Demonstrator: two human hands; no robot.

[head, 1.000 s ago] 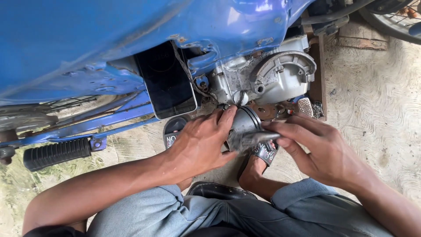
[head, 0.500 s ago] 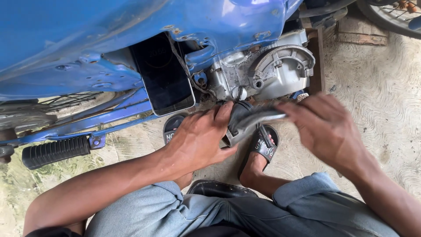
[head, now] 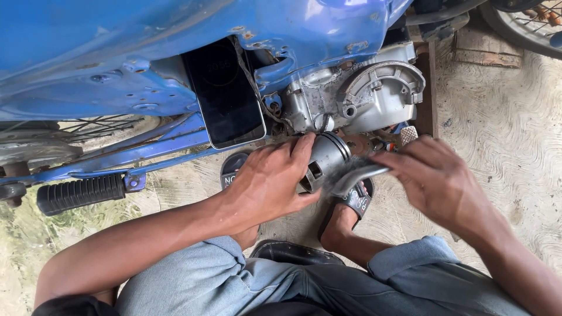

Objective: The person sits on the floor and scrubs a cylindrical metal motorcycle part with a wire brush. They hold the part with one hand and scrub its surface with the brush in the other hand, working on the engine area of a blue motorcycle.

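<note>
My left hand [head: 272,182] grips a grey metal piston [head: 328,153] just below the engine case [head: 366,96] of a blue motorcycle [head: 117,58]. The piston lies tilted, its ringed crown pointing up and right. My right hand [head: 439,181] is closed on a thin grey metal tool [head: 358,174], which is blurred by motion. The tool's tip is at the piston's lower right side; whether it touches I cannot tell.
A black phone [head: 225,96] is wedged upright in the frame left of the engine. A rubber footpeg [head: 82,194] sticks out at the left. My foot in a black sandal [head: 354,202] rests on the concrete under the piston. A wheel [head: 527,17] shows at top right.
My right hand came off the piston, swung out to the right with the tool, and now sits lower with the tool at the piston's side. My left hand kept its grip.
</note>
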